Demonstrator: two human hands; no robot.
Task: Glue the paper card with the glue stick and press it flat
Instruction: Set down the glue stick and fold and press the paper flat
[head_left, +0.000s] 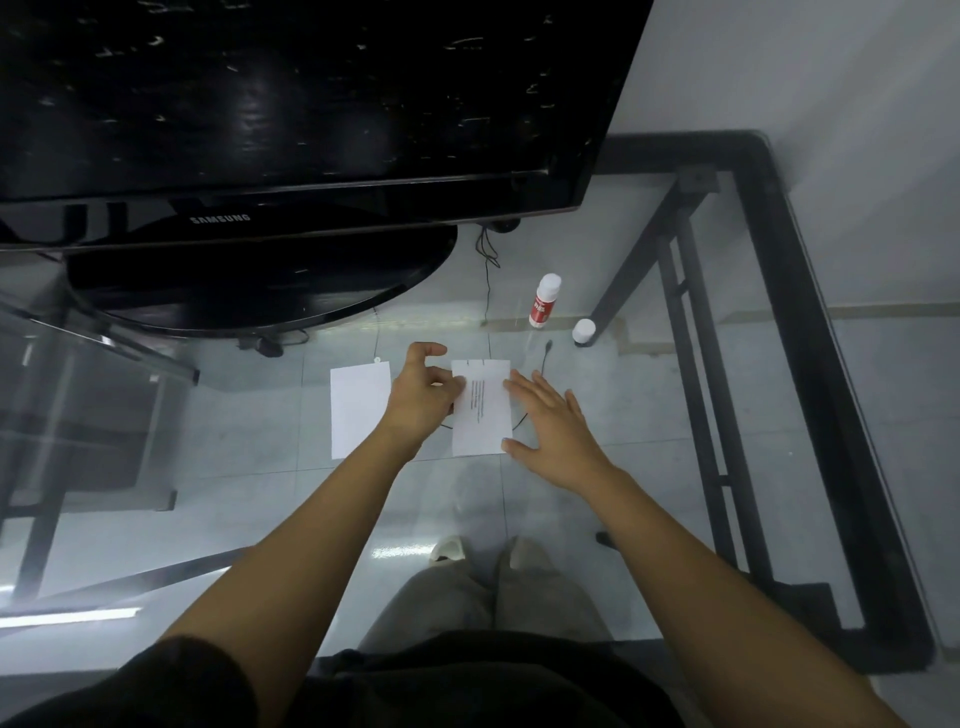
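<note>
2 grips: on printed card (480, 410)
Left grip (423, 395): pinching its edge
Right grip (550, 426): spread flat
Glue stick (544, 301): beyond right grip

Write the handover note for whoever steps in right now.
Left hand: grip pinches the left edge of the printed card.
Right hand: open, fingers flat at the card's right edge.
Blank card lies apart to the left on the glass table.
Glue stick stands upright behind, its cap off beside it.
Done: stick uncapped; whether glue is on, cannot tell.
Left: probably gluing, then pressing flat.
</note>
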